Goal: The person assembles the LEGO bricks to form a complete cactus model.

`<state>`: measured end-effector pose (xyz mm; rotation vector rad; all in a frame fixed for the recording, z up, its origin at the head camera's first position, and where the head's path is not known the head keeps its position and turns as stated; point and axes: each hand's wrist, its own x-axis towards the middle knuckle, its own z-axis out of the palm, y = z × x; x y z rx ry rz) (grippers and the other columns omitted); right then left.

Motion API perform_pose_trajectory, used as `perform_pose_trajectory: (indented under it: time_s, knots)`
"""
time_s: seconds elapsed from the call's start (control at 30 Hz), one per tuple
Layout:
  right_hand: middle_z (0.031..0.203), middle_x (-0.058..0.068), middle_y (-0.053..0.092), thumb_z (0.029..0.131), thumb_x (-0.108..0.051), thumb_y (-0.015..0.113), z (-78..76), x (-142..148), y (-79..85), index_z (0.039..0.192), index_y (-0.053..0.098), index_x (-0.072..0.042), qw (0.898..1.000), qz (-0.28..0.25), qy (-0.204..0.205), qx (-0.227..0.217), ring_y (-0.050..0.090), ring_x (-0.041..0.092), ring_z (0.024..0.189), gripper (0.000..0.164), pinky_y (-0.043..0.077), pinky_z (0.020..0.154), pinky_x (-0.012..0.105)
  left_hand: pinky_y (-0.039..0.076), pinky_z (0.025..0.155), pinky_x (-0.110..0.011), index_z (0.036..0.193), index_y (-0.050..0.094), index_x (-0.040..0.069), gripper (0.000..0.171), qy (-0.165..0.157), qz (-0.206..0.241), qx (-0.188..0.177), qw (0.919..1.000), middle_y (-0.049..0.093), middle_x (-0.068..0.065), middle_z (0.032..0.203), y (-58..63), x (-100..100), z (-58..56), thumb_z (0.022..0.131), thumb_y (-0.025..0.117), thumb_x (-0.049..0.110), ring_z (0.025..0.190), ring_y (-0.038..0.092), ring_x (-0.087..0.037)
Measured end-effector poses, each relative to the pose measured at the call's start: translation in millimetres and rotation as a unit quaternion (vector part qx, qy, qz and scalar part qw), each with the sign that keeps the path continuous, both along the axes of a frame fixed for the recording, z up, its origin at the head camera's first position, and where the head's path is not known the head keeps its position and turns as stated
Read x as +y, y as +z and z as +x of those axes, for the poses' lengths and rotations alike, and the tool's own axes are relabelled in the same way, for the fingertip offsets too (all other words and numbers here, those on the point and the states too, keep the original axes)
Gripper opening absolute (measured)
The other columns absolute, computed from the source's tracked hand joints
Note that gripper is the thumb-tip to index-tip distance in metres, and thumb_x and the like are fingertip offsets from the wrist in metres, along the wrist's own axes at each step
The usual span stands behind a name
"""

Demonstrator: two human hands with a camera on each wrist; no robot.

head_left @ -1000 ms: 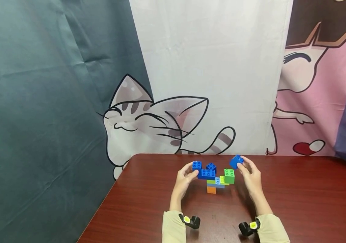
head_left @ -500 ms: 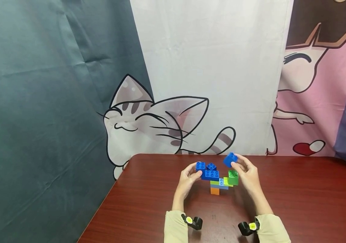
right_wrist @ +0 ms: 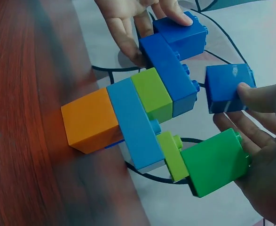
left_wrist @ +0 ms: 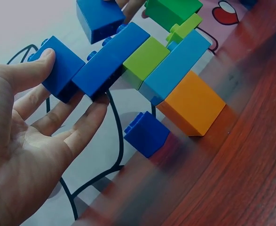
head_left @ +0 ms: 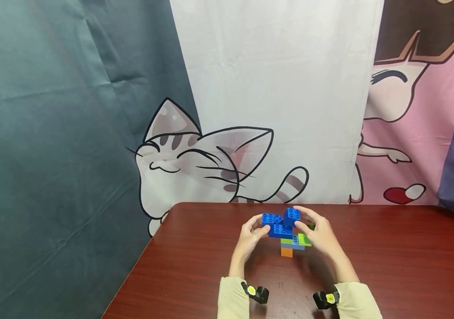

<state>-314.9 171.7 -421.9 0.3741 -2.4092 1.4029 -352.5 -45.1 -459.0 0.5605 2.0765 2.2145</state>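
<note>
A joined model of toy building bricks stands on the table: an orange brick [right_wrist: 90,120] at the bottom, then a light blue brick [right_wrist: 134,123], lime pieces, a green brick [right_wrist: 215,162] and a long blue brick [left_wrist: 112,61]. At the long brick's outer end sits a square blue brick [left_wrist: 62,68]. My left hand [head_left: 248,239] grips this square brick between thumb and fingers. With thumb and fingertips, my right hand [head_left: 322,232] pinches a loose blue brick [right_wrist: 227,89], held just above the long brick's free studs. In the head view the right hand mostly hides the green brick.
Another blue brick [left_wrist: 147,134] stands on the reddish-brown table [head_left: 187,266] behind the model. A printed cloth backdrop [head_left: 290,88] with a cartoon cat hangs beyond the table's far edge.
My right hand has brought its blue brick leftward and lower, over the long blue brick. The left hand and the model have shifted slightly right.
</note>
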Motion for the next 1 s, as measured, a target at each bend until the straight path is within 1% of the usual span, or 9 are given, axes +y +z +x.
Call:
perform_pose_trajectory:
  time_s: [0.07, 0.23, 0.37, 0.5, 0.63, 0.73, 0.83, 1.0]
  knots:
    - [0.129, 0.026, 0.061, 0.097, -0.016, 0.059, 1.1, -0.1, -0.1, 0.139, 0.052, -0.008, 1.0, 0.004, 0.007, -0.008, 0.062, 0.043, 0.112, 0.043, 0.052, 0.091, 0.058, 0.054, 0.097, -0.044, 0.133, 0.053, -0.001, 0.041, -0.002, 0.0, 0.0, 1.0, 0.063, -0.013, 0.114, -0.5, 0.6, -0.2, 0.095, 0.062, 0.01, 0.091, 0.064, -0.007]
    - [0.126, 0.023, 0.063, 0.095, -0.017, 0.062, 0.3, -0.5, -4.0, 0.137, 0.054, -0.009, 0.999, 0.006, 0.014, -0.029, 0.063, 0.037, 0.109, 0.044, 0.056, 0.088, 0.05, 0.054, 0.096, -0.046, 0.132, 0.053, -0.002, 0.039, -0.001, -0.002, 0.003, 1.0, 0.063, -0.019, 0.117, -0.9, 2.1, 0.0, 0.095, 0.06, 0.007, 0.092, 0.064, -0.008]
    - [0.126, 0.022, 0.063, 0.094, -0.018, 0.064, -0.1, 0.1, -5.5, 0.136, 0.056, -0.01, 0.999, 0.022, 0.011, -0.029, 0.061, 0.038, 0.11, 0.043, 0.055, 0.089, 0.052, 0.054, 0.096, -0.045, 0.132, 0.053, -0.003, 0.038, -0.001, -0.004, 0.005, 1.0, 0.062, -0.022, 0.118, -0.9, 3.0, 0.2, 0.096, 0.059, 0.006, 0.092, 0.064, -0.008]
    - [0.126, 0.021, 0.063, 0.093, -0.02, 0.065, 1.0, 0.0, -4.4, 0.135, 0.056, -0.01, 0.999, 0.036, 0.013, -0.029, 0.06, 0.038, 0.113, 0.044, 0.052, 0.093, 0.056, 0.054, 0.095, -0.044, 0.132, 0.053, -0.003, 0.037, -0.001, -0.007, 0.007, 0.9999, 0.062, -0.02, 0.117, -0.9, 3.8, -0.5, 0.096, 0.058, 0.005, 0.091, 0.064, -0.009]
    - [0.127, 0.02, 0.063, 0.093, -0.021, 0.066, 3.0, -0.7, -2.9, 0.135, 0.056, -0.011, 0.999, 0.038, 0.017, -0.03, 0.059, 0.038, 0.114, 0.045, 0.049, 0.096, 0.06, 0.055, 0.095, -0.044, 0.131, 0.053, -0.004, 0.038, -0.001, -0.004, 0.01, 0.9999, 0.062, -0.021, 0.116, -1.5, 3.6, -1.0, 0.096, 0.059, 0.006, 0.091, 0.064, -0.008]
    - [0.127, 0.02, 0.063, 0.093, -0.019, 0.065, 3.8, -1.3, -2.2, 0.135, 0.056, -0.012, 0.999, 0.041, 0.015, -0.027, 0.059, 0.038, 0.115, 0.044, 0.049, 0.095, 0.06, 0.054, 0.095, -0.045, 0.131, 0.053, -0.004, 0.039, -0.001, -0.004, 0.014, 0.9999, 0.062, -0.022, 0.118, -2.0, 3.1, -1.0, 0.095, 0.061, 0.009, 0.091, 0.064, -0.008]
    - [0.127, 0.019, 0.063, 0.093, -0.016, 0.066, 3.2, -2.3, -2.3, 0.135, 0.056, -0.012, 0.998, 0.054, 0.007, -0.02, 0.06, 0.037, 0.113, 0.044, 0.051, 0.094, 0.057, 0.054, 0.096, -0.045, 0.132, 0.054, -0.001, 0.039, -0.004, -0.008, 0.014, 0.9999, 0.062, -0.022, 0.119, -2.6, 2.4, -1.2, 0.096, 0.061, 0.011, 0.092, 0.064, -0.008]
    - [0.122, 0.016, 0.065, 0.092, -0.013, 0.066, 2.5, -4.8, -2.9, 0.134, 0.057, -0.011, 0.997, 0.08, 0.008, 0.002, 0.062, 0.034, 0.108, 0.044, 0.052, 0.093, 0.056, 0.055, 0.096, -0.039, 0.133, 0.053, 0.0, 0.04, -0.004, -0.008, 0.011, 0.9999, 0.063, -0.018, 0.119, -4.9, 0.7, -1.1, 0.096, 0.061, 0.014, 0.094, 0.065, -0.009]
